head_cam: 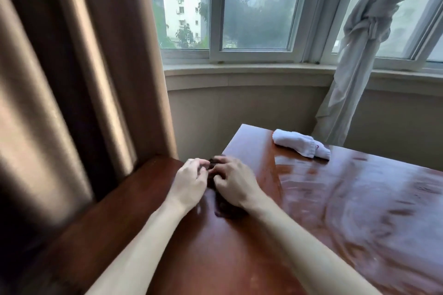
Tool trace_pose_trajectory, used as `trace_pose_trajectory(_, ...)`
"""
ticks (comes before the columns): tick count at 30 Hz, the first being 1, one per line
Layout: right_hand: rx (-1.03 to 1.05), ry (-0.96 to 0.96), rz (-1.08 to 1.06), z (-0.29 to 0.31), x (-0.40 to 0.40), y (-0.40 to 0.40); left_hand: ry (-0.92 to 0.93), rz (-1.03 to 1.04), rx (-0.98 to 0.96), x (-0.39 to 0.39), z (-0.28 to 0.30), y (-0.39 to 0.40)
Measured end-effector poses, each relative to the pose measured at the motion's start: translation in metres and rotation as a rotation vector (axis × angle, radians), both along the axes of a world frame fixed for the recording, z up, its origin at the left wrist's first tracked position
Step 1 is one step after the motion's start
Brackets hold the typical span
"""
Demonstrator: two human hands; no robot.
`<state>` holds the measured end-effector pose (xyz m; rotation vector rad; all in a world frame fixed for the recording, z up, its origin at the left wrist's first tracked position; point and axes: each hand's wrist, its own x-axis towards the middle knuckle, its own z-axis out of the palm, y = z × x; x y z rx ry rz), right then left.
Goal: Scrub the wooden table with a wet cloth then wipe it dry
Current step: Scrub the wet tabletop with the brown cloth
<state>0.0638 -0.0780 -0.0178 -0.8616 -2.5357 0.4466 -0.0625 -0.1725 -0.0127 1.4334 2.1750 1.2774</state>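
Observation:
A glossy reddish-brown wooden table (359, 199) fills the lower right, its surface streaked with wet patches. A dark brown cloth (225, 208) lies bunched near the table's left edge. My left hand (189, 182) and my right hand (233, 181) are both curled over it, fingers pinching the cloth's far end; most of the cloth is hidden under my right hand. A rolled white towel (299, 142) rests on the table's far side, apart from both hands.
A heavy brown curtain (72, 67) hangs at the left, close to the table's left edge. A knotted white sheer curtain (359, 43) hangs at the right behind the table. The window sill and wall (239, 93) run behind the table.

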Motion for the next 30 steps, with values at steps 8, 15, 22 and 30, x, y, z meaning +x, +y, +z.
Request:
trace_pose_trajectory(8, -0.104, 0.05, 0.206, -0.001, 0.034, -0.117, 0.144, -0.026, -0.02, -0.006, 0.026, -0.132)
trace_pose_trajectory(15, 0.056, 0.016, -0.244, -0.004, -0.013, -0.156, 0.19, 0.039, 0.017, 0.011, 0.002, -0.224)
trace_pose_trajectory(22, -0.237, 0.058, 0.133, 0.015, 0.031, -0.151, 0.211, 0.143, 0.044, 0.012, -0.01, -0.23)
trace_pose_trajectory(30, 0.264, -0.064, 0.085, -0.014, 0.024, -0.207, 0.169, 0.152, 0.01, 0.018, -0.027, -0.235)
